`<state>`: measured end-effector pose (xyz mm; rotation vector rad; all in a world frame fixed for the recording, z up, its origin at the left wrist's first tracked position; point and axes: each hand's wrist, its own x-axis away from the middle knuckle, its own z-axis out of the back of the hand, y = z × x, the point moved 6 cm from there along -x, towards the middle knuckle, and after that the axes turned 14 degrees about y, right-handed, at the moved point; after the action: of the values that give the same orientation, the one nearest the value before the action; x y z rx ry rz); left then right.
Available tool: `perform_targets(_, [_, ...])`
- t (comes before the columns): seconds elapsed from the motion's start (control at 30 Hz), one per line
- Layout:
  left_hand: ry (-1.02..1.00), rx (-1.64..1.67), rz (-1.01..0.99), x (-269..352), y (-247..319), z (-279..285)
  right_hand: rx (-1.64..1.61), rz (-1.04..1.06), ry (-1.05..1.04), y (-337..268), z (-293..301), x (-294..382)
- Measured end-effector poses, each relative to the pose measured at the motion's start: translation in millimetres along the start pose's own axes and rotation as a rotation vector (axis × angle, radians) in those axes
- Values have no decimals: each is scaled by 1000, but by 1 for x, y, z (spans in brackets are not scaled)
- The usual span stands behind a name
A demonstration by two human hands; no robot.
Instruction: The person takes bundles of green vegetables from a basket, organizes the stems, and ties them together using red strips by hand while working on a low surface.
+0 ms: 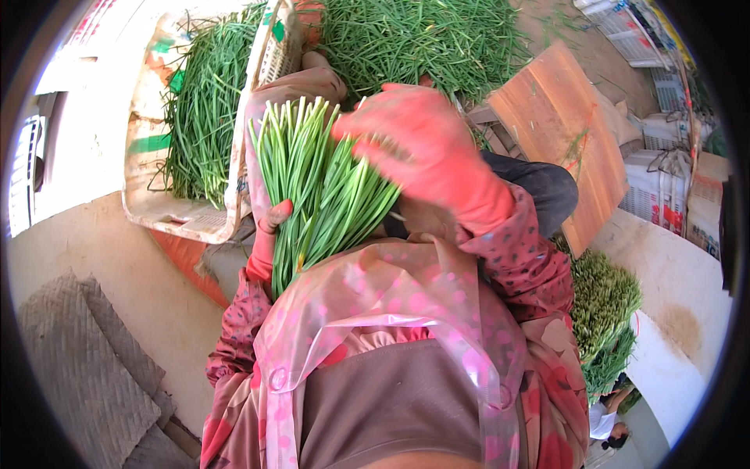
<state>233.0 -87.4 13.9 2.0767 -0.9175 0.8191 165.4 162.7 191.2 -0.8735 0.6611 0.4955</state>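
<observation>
My left hand (267,235), in a red glove, is closed around the side of a thick bunch of garlic chives (316,187). The pale cut stem ends point up and away from me, and the green leaves run down towards the clear apron with pink dots (375,281). Motion blurs my right hand (430,155), also gloved in red, which is at the right side of the bunch. Its fingers and thumb are bent apart over the stem ends. Whether it pinches any stems is unclear.
At upper left, a dirty white plastic basket (234,170) holds more chives. A loose chive heap (422,44) lies ahead. A wooden board (556,135) leans at right, near stacked bundles (606,299). White crates (656,182) stand farther right. A person (606,419) is at lower right.
</observation>
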Motion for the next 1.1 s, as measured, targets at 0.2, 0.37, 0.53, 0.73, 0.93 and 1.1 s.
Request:
perform_targets(0.2, [103, 46, -32, 2, 2, -9, -4, 288, -411, -47, -69, 12])
perform_targets(0.37, [1, -132, -162, -25, 6, 58, -570, -390, -246, -13, -70, -1])
perform_targets(0.53, [41, -206, -63, -32, -4, 62, -823, -1063, 219, 101, -15, -39])
perform_targets(0.73, [31, -105, -37, -4, 2, -5, -265, -931, 11, 151, 29, -28])
perform_targets(0.93, [-102, -315, -20, 3, -1, -32, -17, -718, -416, 81, -73, 58])
perform_targets(1.1, [-143, -175, 134, -2, -11, -30, -162, -1233, 222, 144, 13, 65])
